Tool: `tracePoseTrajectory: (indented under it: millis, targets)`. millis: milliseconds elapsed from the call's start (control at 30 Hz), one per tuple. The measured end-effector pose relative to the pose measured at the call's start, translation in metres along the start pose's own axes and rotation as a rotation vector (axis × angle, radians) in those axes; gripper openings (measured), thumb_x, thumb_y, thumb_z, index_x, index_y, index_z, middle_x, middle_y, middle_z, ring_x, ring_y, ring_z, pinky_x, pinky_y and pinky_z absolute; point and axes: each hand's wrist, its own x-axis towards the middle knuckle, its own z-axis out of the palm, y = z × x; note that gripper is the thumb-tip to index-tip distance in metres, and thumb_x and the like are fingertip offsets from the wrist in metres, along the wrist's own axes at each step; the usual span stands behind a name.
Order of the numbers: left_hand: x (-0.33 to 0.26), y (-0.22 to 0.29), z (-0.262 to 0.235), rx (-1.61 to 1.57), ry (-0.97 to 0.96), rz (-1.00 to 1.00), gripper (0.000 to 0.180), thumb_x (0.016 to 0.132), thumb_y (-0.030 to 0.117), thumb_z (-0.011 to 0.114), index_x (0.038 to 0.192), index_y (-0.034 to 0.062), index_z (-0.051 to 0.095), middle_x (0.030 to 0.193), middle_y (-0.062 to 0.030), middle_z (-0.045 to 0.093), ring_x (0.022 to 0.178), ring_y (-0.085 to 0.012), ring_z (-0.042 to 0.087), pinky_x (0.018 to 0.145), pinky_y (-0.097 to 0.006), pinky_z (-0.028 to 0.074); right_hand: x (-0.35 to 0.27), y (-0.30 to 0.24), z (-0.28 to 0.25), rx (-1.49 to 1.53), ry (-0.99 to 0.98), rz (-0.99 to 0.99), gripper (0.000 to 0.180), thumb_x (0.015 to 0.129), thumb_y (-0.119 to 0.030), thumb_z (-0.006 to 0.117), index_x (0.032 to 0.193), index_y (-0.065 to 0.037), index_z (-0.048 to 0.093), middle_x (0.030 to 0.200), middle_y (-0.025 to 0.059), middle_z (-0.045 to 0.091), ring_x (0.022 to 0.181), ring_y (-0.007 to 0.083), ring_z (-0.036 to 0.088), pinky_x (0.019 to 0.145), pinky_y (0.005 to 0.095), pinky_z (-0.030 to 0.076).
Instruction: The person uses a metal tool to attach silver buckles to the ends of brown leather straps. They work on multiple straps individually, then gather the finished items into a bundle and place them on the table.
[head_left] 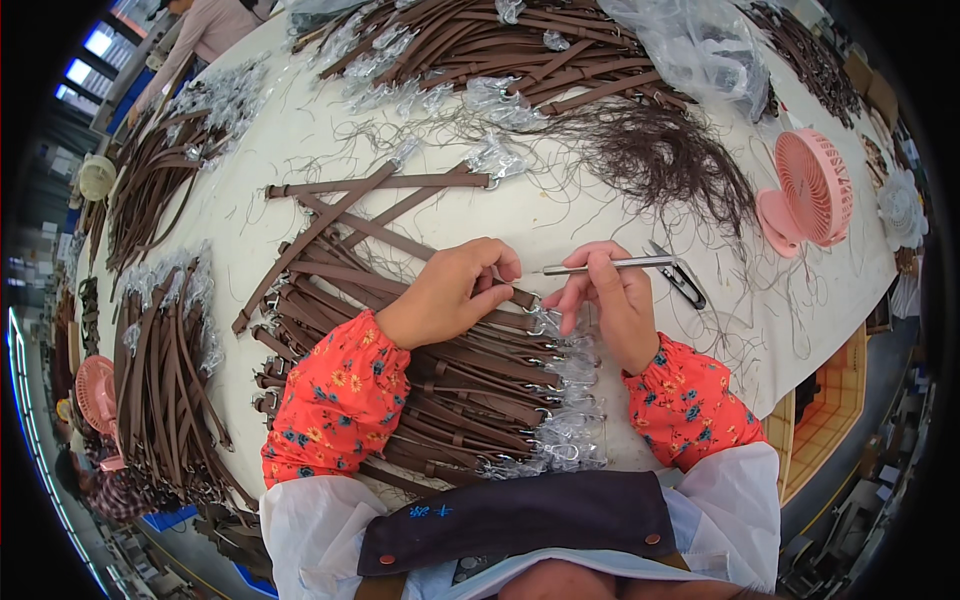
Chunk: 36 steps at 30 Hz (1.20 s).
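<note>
1. The left hand (455,290) lies on a stack of brown straps (440,390), fingers curled and pinching the end of the top strap (515,296) between thumb and forefinger.
2. That strap end sits at the upper right of the stack, just beside the right hand, with a metal ring (537,322) at its tip.
3. The right hand (610,300) is closed around small thread snips (640,266), held level with the metal tip pointing left toward the left hand's fingers (the black handle sticks out to the right).
4. The straps in the stack lie side by side, their ring ends wrapped in clear plastic (570,420) along the right edge.
5. Everything rests on a pale table (560,215) strewn with loose threads.
6. A heap of dark thread trimmings (665,160) lies beyond the right hand, and a pink fan (810,190) stands to its right.
7. More strap piles lie at the far side (500,50) and at the left (165,360).
8. Another person (205,30) stands at the far left corner of the table.
</note>
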Motion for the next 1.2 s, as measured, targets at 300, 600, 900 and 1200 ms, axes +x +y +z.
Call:
tracePoseTrajectory:
  millis: [300,600,900,1200]
  targets:
    - [0.0,0.003,0.005,0.223,-0.079,0.22,0.014,0.08,0.01,0.074,0.093,0.0129,0.07,0.091,-0.0035,0.058,0.084,-0.0209,0.058,0.074,-0.032,0.046,0.005,0.0,0.002,0.081,0.138,-0.052,0.038,0.107,-0.034,0.036,0.113,0.002,0.049,0.08,0.0091,0.061,0.063,0.0172,0.063,0.071,0.0333,0.056]
    - [0.002,-0.009,0.005,0.138,-0.008,0.12,0.012,0.087,0.003,0.062,0.098,0.0045,0.059,0.09,-0.008,0.06,0.083,-0.0216,0.058,0.071,-0.034,0.047,0.004,0.003,-0.001,0.055,0.032,0.029,0.039,0.107,-0.034,0.035,0.11,0.002,0.05,0.075,0.008,0.059,0.058,0.0174,0.062,0.071,0.0349,0.058]
    - [0.001,0.003,0.001,0.189,-0.094,0.146,0.028,0.081,0.011,0.073,0.109,0.0105,0.067,0.095,-0.004,0.062,0.088,-0.0182,0.059,0.072,-0.03,0.048,0.006,0.003,-0.001,0.113,0.14,-0.047,0.037,0.107,-0.032,0.034,0.114,0.001,0.048,0.085,0.0088,0.059,0.061,0.0173,0.062,0.075,0.0378,0.058]
    - [0.003,-0.008,0.005,0.258,-0.077,0.162,0.03,0.075,0.019,0.08,0.102,0.0095,0.069,0.094,-0.0047,0.062,0.088,-0.0234,0.06,0.078,-0.034,0.048,0.005,0.002,0.0,0.132,0.142,-0.065,0.036,0.108,-0.032,0.033,0.115,0.0,0.047,0.084,0.0082,0.06,0.06,0.0164,0.061,0.076,0.0406,0.058]
